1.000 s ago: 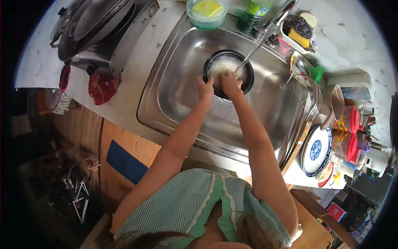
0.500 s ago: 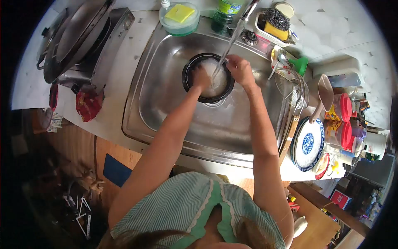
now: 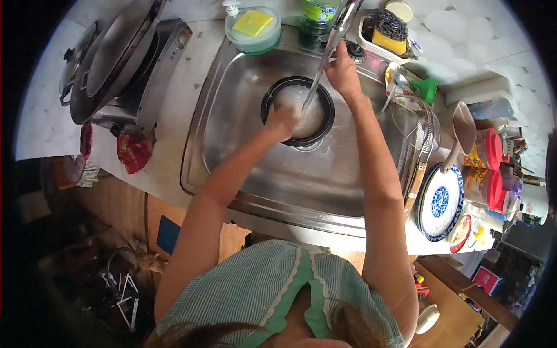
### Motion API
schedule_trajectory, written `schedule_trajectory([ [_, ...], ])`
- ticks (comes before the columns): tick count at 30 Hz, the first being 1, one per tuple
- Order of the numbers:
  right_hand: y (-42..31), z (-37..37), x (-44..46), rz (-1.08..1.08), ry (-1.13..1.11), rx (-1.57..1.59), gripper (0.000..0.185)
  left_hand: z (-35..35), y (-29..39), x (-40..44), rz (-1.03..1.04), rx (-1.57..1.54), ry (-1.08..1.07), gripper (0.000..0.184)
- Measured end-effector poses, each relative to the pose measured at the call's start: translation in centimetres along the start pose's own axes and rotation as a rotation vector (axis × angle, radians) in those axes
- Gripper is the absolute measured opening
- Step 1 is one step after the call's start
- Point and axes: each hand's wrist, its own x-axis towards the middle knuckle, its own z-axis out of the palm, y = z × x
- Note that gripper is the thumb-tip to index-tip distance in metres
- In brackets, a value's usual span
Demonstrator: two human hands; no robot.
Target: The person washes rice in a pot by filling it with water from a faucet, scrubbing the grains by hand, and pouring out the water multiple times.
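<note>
In the steel sink (image 3: pixel 249 168) sits a round black pot (image 3: pixel 328 124) holding cloudy, whitish water. My left hand (image 3: pixel 282 122) dips into the pot at its near left side, fingers hidden in the water. A stream pours into the pot from the metal faucet (image 3: pixel 343 24). My right hand (image 3: pixel 346 72) is raised at the sink's back edge beside the faucet, fingers stretched up toward it with nothing visible in them. Close by lies a dark round sink strainer (image 3: pixel 355 53).
A tub with a yellow sponge (image 3: pixel 253 22) and a green bottle (image 3: pixel 319 17) stand behind the sink. To the right are a wire strainer (image 3: pixel 411 116), blue-patterned plates (image 3: pixel 440 202) and red-lidded jars (image 3: pixel 493 148). Large pans (image 3: pixel 119 52) rest on the stove (image 3: pixel 165 58) at left.
My right hand has moved from the pot's right rim up and away toward the faucet. My left hand stays in the pot. The whole view has shifted slightly.
</note>
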Motion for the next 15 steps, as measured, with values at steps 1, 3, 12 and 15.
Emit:
schedule_trajectory([
  [1,0.3,0.1,0.1,0.006,-0.009,0.005,0.072,0.6,-0.5,-0.7,0.024,-0.005,0.115,0.027],
  [3,0.9,0.4,0.0,0.010,-0.019,0.037,0.073,1.5,-1.4,-1.6,0.038,0.046,0.285,0.025],
  [12,1.4,1.1,0.3,0.001,-0.010,-0.026,0.067,0.2,0.5,-3.1,-0.014,0.032,0.010,0.030],
  [15,0.8,0.7,0.4,0.032,-0.074,-0.030,0.072,1.6,0.8,-1.7,0.025,-0.010,0.017,0.032],
])
